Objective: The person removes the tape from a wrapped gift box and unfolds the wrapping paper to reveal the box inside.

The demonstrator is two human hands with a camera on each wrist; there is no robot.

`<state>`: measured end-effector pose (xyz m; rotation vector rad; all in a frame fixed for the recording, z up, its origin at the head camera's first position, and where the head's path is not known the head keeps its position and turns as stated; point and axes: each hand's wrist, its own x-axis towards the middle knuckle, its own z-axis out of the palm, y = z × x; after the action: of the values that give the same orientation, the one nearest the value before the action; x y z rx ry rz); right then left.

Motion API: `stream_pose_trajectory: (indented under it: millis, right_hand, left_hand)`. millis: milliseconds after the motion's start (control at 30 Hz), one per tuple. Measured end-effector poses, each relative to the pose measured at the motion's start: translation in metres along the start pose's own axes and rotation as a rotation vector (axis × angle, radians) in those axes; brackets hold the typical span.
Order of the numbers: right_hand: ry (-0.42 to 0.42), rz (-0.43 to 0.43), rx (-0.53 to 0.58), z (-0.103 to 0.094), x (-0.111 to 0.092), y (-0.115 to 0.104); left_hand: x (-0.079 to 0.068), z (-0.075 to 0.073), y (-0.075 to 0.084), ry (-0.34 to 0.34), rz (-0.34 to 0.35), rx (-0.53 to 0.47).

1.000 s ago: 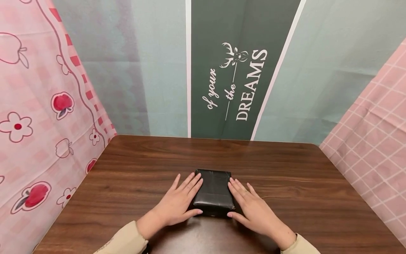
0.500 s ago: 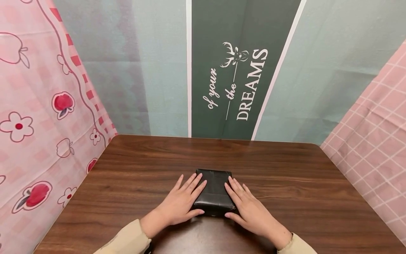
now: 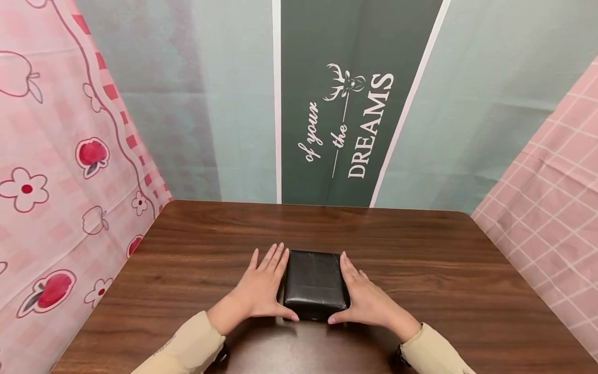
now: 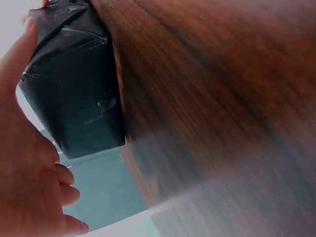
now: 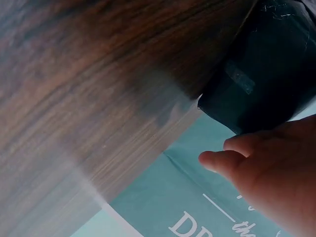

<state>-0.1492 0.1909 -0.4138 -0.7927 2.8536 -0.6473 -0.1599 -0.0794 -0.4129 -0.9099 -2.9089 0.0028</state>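
dark green cloth, one panel (image 3: 329,111) at the upper middle of the head view, carries white writing turned on its side: "of your" and "the" in script, "dreams" in capitals, with one deer head (image 3: 351,83) drawn beside them. one black box (image 3: 315,278) lies at the lower middle of the frame on one brown wood-grain table (image 3: 308,223). two hands flank it, fingers extended rather than clenched: the left hand (image 3: 259,293) along its left side, the right hand (image 3: 369,301) along its right, with two thumbs at its near end. two cream sleeves (image 3: 187,345) enter from the lower edge.

in the left wrist view, the box fills the upper left, its wrapping creased; one thumb (image 4: 17,57) lies against its end. a small shiny patch (image 4: 106,105) bears nothing legible.

in the right wrist view, the box is at upper right with one shiny strip (image 5: 240,77), also unreadable. at the bottom, "the" and a cut-off "dr" can be read.
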Motion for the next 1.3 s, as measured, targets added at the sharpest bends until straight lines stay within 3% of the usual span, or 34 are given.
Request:
stream_pose_trajectory:
  millis: [200,467,633,833,1033,1300]
  right_hand:
    - [0.028,-0.021,-0.055,0.002,0.0,0.002]
    - [0.108,-0.065,-0.147,0.006,0.0,0.004]
    - [0.115,-0.087,-0.168,0.004,-0.001,0.003]
    - [0.201,-0.166,-0.237,-0.002,-0.002,0.0]
    - [0.281,-0.265,-0.271,-0.005,-0.003,-0.003]
    - [0.331,-0.321,-0.29,-0.017,-0.008,-0.01]
  left_hand:
    - [0.003,0.003,0.004,0.008,0.028,0.023]
    - [0.005,0.007,0.004,0.072,0.04,0.052]
    - [0.004,0.007,0.004,0.068,0.046,0.045]
    - [0.003,0.002,0.003,0.07,0.055,0.027]
    - [0.004,-0.004,0.0,0.115,0.096,0.02]
    - [-0.002,-0.014,0.0,0.154,0.144,-0.088]
